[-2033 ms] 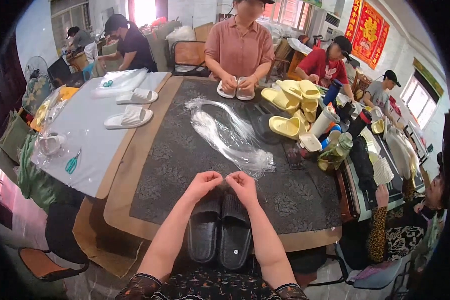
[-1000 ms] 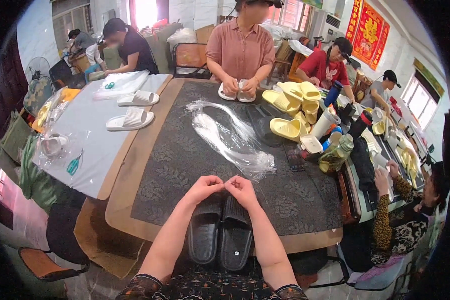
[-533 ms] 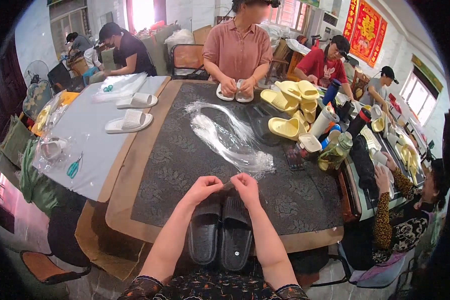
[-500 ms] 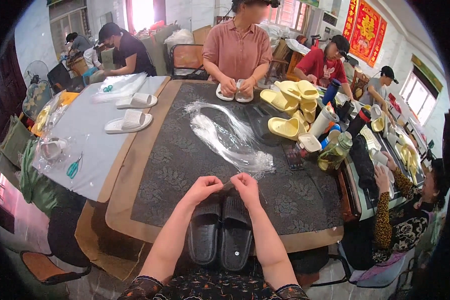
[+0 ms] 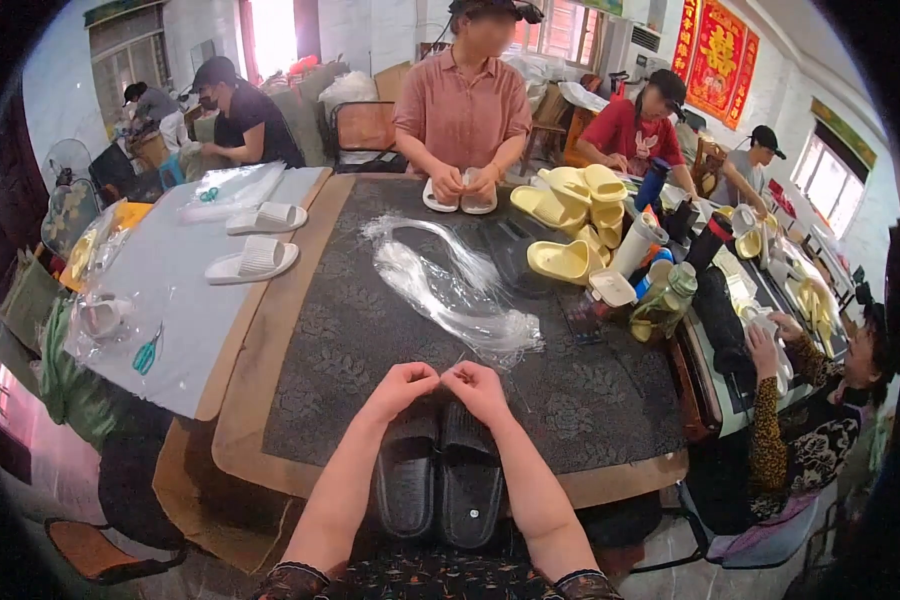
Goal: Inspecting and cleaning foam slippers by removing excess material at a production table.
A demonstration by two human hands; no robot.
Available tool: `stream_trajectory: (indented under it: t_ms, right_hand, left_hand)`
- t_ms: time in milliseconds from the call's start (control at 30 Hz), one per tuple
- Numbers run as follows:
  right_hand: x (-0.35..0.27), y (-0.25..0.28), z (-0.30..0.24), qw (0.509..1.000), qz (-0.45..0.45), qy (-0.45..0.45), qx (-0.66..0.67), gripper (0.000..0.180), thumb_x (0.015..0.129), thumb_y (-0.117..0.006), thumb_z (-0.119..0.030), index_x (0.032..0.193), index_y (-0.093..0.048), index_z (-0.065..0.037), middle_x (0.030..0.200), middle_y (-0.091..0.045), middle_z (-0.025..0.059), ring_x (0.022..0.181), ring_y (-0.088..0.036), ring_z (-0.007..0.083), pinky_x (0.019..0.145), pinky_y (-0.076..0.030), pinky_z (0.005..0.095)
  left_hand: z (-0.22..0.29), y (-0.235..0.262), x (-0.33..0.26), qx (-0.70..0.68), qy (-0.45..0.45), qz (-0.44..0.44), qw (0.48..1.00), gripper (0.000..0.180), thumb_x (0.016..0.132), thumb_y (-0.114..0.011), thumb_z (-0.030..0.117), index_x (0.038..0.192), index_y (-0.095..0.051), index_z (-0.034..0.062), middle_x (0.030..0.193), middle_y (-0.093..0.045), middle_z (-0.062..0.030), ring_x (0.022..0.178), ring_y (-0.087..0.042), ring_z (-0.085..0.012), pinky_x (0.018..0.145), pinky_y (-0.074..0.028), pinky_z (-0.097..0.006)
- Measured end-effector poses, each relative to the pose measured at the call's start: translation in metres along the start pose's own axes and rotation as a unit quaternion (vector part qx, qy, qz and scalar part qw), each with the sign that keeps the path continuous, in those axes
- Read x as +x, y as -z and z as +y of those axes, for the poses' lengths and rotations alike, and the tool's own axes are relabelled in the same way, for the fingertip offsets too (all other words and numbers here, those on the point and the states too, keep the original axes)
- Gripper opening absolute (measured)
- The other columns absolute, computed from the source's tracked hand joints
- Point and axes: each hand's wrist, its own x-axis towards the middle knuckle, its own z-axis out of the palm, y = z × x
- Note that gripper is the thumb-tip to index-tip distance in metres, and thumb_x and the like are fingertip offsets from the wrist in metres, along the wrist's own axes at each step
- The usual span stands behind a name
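Left hand [image 5: 402, 390]: in the head view, thumb and forefinger were pressed tip to tip; they seemed to pinch one end of a thin dark piece [image 5: 459, 358], too small to identify.
Right hand [image 5: 476, 388]: its fingertips pinched the same piece, which poked up just above them as a fine line.
Change: half a second earlier the two pinches stood slightly apart with a dark sliver between them; now they nearly met. That pointed, as a judgement, to fine fingertip handling, with the slippers left ungripped.
Black slippers [image 5: 406, 492]: the pair lay side by side below the wrists, at the table's near edge, toes partly hidden by the hands; broad ribbed straps, grained footbeds with a dull sheen, and a small round pale sticker on the right one.
Table [image 5: 238, 440]: a tan, rounded border framed a dark mat [image 5: 335, 405] with a raised leafy pattern.
Clear strands [image 5: 406, 272]: beyond the hands they sprawled in a loose loop, glossy, slippery-looking and crinkled.
Yellow slippers [image 5: 560, 260]: chunky and matte, they were heaped at far right.
White slippers [image 5: 254, 260]: ribbed straps, on the smooth pale surface to the left.
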Motion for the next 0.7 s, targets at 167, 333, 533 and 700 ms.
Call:
stream_trajectory:
  t_ms: [167, 333, 533, 700]
  right_hand:
    - [0.006, 0.01, 0.011, 0.993, 0.077, -0.068, 0.062, 0.014, 0.083, -0.066, -0.015, 0.084, -0.064, -0.001, 0.071, -0.059, -0.0043, 0.067, -0.051, 0.0034, 0.06, -0.041, 0.0209]
    - [0.003, 0.002, 0.008, 1.0, -0.015, 0.0, 0.005, 0.016, 0.083, -0.067, -0.017, 0.084, -0.065, -0.002, 0.069, -0.059, -0.0034, 0.063, -0.05, 0.0034, 0.057, -0.04, 0.0203]
    - [0.005, 0.008, 0.01, 0.997, 0.061, -0.041, 0.008, 0.017, 0.082, -0.068, -0.018, 0.084, -0.065, -0.002, 0.07, -0.059, -0.0039, 0.064, -0.051, 0.0038, 0.06, -0.042, 0.0203]
    - [0.004, 0.004, 0.01, 0.999, 0.026, -0.027, -0.002, 0.016, 0.083, -0.067, -0.016, 0.085, -0.066, -0.001, 0.076, -0.063, -0.002, 0.07, -0.054, 0.0049, 0.063, -0.044, 0.0219]
  left_hand:
    - [-0.005, -0.001, 0.004, 0.004, -0.007, -0.007, 1.0, 0.011, 0.084, -0.063, 0.013, 0.08, -0.061, 0.0037, 0.075, -0.056, 0.0046, 0.069, -0.049, -0.0045, 0.064, -0.039, -0.02]
    - [-0.012, 0.004, 0.005, 0.021, 0.002, -0.001, 1.0, 0.011, 0.085, -0.062, 0.013, 0.08, -0.061, 0.004, 0.074, -0.056, 0.0046, 0.07, -0.049, -0.0046, 0.064, -0.04, -0.02]
    - [-0.01, 0.004, 0.005, 0.013, -0.003, -0.012, 1.0, 0.012, 0.084, -0.064, 0.015, 0.082, -0.062, 0.0034, 0.074, -0.057, 0.004, 0.069, -0.05, -0.0052, 0.064, -0.041, -0.022]
    - [-0.009, 0.003, 0.005, 0.016, -0.003, -0.002, 1.0, 0.012, 0.084, -0.064, 0.015, 0.082, -0.062, 0.0036, 0.075, -0.058, 0.0037, 0.069, -0.05, -0.0051, 0.064, -0.041, -0.021]
